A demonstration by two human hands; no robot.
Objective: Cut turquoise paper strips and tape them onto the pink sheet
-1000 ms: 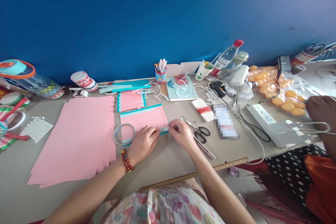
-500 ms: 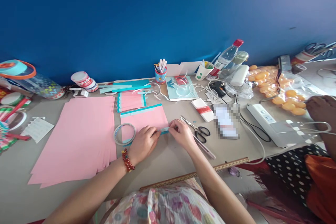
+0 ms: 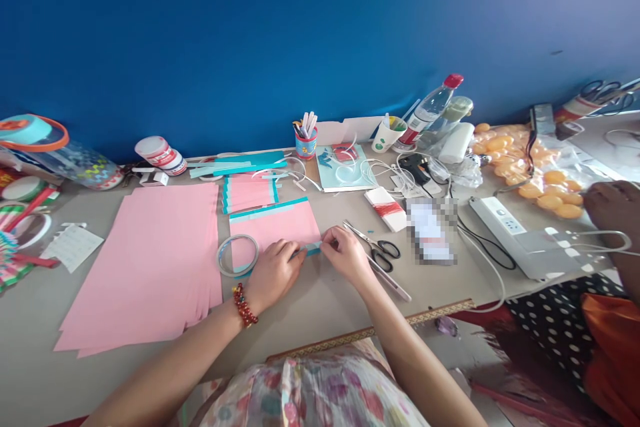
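A pink paper sheet [image 3: 280, 230] with teal strips along its far and near edges lies in front of me. My left hand [image 3: 275, 272], with a beaded bracelet at the wrist, rests over its near edge, fingers bent together at one end of a pale strip of tape [image 3: 314, 246]. My right hand [image 3: 346, 255] pinches the other end of that strip at the sheet's near right corner. The strip lies along the teal edge. A tape roll [image 3: 219, 259] lies flat, partly on the sheet, left of my left hand. Scissors [image 3: 384, 260] lie right of my right hand.
A stack of large pink sheets [image 3: 145, 253] covers the left. Smaller pink pieces [image 3: 250, 192] and teal strips [image 3: 255, 164] lie behind. On the right are a red-thread card [image 3: 386, 209], a phone [image 3: 431, 230], a power strip [image 3: 505, 220] with cables, and another person's arm [image 3: 617, 213].
My hands stay almost in the same place. The fingers of both hands have shifted very slightly along the tape strip.
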